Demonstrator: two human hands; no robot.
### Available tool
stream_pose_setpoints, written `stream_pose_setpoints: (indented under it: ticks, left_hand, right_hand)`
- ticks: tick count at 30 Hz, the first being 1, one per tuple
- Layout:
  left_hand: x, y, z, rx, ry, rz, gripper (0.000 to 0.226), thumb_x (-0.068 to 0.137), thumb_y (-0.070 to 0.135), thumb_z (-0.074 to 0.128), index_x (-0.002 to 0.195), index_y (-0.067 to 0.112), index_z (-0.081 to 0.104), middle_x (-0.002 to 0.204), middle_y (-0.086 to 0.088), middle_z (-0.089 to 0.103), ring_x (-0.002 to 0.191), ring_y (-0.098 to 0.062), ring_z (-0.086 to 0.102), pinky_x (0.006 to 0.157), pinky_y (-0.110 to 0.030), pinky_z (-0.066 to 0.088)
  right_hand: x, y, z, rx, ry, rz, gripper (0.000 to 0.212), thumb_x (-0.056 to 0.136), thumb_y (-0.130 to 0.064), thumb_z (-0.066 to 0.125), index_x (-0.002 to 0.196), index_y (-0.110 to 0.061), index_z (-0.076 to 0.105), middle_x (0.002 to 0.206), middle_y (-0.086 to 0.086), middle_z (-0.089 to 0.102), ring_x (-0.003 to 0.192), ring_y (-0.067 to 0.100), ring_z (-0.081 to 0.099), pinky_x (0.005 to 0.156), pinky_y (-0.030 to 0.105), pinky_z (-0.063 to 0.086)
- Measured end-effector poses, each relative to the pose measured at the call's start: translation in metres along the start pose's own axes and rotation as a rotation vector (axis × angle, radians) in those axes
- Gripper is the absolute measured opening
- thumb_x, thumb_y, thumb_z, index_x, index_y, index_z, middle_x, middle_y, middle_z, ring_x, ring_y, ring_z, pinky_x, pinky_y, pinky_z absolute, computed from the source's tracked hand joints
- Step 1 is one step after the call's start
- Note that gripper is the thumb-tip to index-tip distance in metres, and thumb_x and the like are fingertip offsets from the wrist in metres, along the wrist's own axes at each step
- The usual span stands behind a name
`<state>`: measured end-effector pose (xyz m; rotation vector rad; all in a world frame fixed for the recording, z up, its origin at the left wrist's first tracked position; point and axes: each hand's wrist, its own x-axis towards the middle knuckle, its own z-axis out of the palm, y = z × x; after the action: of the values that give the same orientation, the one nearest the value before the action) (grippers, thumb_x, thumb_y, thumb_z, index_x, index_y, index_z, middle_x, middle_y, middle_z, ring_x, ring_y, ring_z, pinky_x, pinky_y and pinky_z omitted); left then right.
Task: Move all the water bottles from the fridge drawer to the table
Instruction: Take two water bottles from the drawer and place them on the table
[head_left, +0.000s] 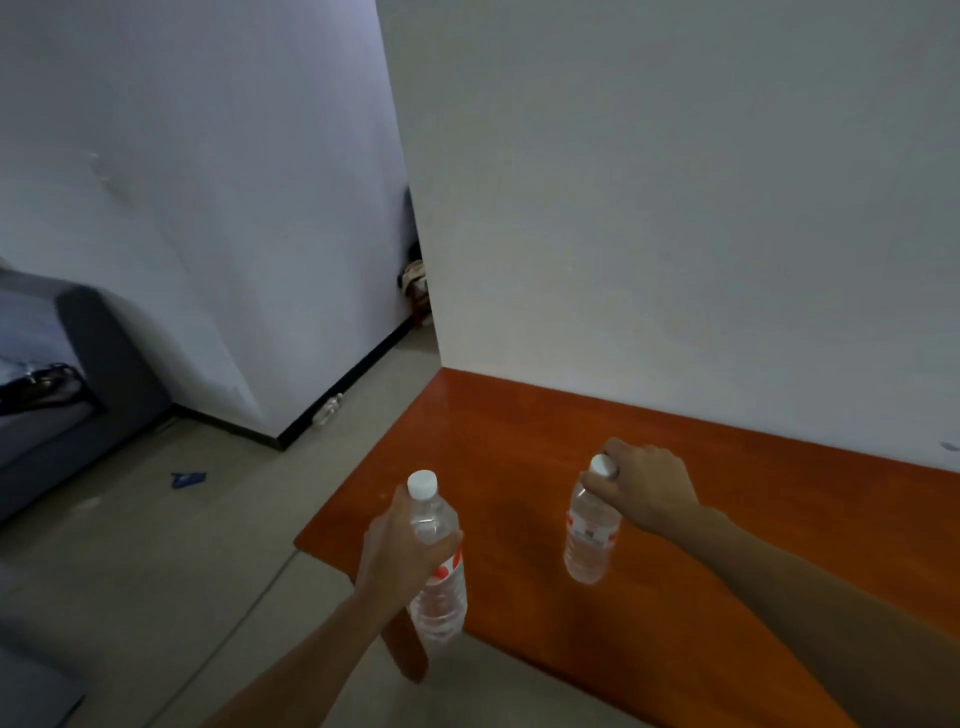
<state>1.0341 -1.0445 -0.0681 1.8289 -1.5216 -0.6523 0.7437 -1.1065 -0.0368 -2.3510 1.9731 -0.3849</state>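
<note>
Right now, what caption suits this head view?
Left hand grips the left bottle mid-body, right hand the right bottle by its cap, at an orange table.

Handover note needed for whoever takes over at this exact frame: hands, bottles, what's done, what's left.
Left hand: grips the body of a clear plastic bottle with a red-patterned label, upright at the near left edge of the orange-brown wooden table, not set down.
Right hand: grips the white cap end of a clear plastic bottle with a white label, upright over the table; I cannot tell if its base touches.
Done: two bottles brought to the table.
Left: set both down and release. The fridge drawer is out of view, so the remaining count is unknown.
</note>
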Motion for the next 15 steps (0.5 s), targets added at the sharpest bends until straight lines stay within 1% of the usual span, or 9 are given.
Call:
stream_pose_setpoints:
  ticks: [2,4,6,7,9,13,15]
  left_hand:
    - [0.043,-0.013,-0.001,0.004,-0.034,0.020,0.063,0.072,0.041,0.080,0.121,0.025,0.044,0.105,0.008,0.059,0.099,-0.013,0.060,0.086,-0.031,0.053]
    - [0.089,-0.023,-0.006,0.011,-0.061,0.034,0.059,0.071,0.042,0.080,0.116,0.026,0.045,0.103,0.008,0.060,0.098,-0.013,0.061,0.087,-0.034,0.055]
    - [0.133,-0.027,-0.010,0.021,-0.104,0.067,0.059,0.070,0.041,0.081,0.115,0.025,0.047,0.104,0.007,0.061,0.098,-0.014,0.063,0.085,-0.034,0.055]
    - [0.156,-0.026,-0.012,0.032,-0.126,0.091,0.060,0.070,0.040,0.081,0.116,0.024,0.047,0.105,0.007,0.061,0.098,-0.014,0.063,0.084,-0.033,0.055]
    - [0.199,-0.020,-0.012,0.047,-0.167,0.145,0.060,0.071,0.038,0.081,0.117,0.022,0.047,0.106,0.009,0.059,0.097,-0.013,0.061,0.082,-0.032,0.053]
    - [0.268,-0.005,0.008,0.029,-0.235,0.172,0.063,0.071,0.035,0.082,0.122,0.021,0.046,0.108,0.009,0.057,0.099,-0.014,0.059,0.084,-0.035,0.052]
    - [0.300,0.001,0.024,0.010,-0.268,0.166,0.059,0.072,0.034,0.081,0.119,0.021,0.048,0.107,0.008,0.059,0.097,-0.013,0.060,0.083,-0.033,0.053]
  right_hand:
    - [0.036,-0.010,0.018,-0.004,0.005,0.028,0.042,0.088,-0.061,0.047,0.101,-0.022,0.058,0.076,-0.007,0.061,0.063,0.009,0.058,0.053,0.022,0.045]
    - [0.071,-0.021,0.032,-0.007,-0.008,0.065,0.042,0.088,-0.062,0.048,0.104,-0.023,0.057,0.079,-0.007,0.062,0.066,0.008,0.059,0.057,0.021,0.048]
    - [0.100,-0.030,0.044,-0.005,-0.017,0.108,0.043,0.088,-0.062,0.047,0.106,-0.024,0.055,0.082,-0.008,0.062,0.068,0.008,0.059,0.059,0.021,0.050]
    - [0.113,-0.033,0.049,0.004,-0.010,0.134,0.043,0.089,-0.062,0.047,0.106,-0.024,0.055,0.081,-0.008,0.061,0.067,0.008,0.058,0.057,0.019,0.047]
    - [0.137,-0.036,0.054,0.034,0.017,0.198,0.041,0.089,-0.060,0.048,0.104,-0.022,0.054,0.078,-0.009,0.057,0.063,0.008,0.055,0.050,0.017,0.038]
    - [0.183,-0.030,0.060,0.031,0.032,0.269,0.042,0.092,-0.058,0.045,0.105,-0.019,0.053,0.076,-0.007,0.056,0.060,0.008,0.053,0.049,0.019,0.036]
    - [0.211,-0.023,0.064,0.025,0.028,0.270,0.041,0.093,-0.056,0.045,0.106,-0.018,0.053,0.076,-0.008,0.054,0.059,0.007,0.050,0.048,0.018,0.032]
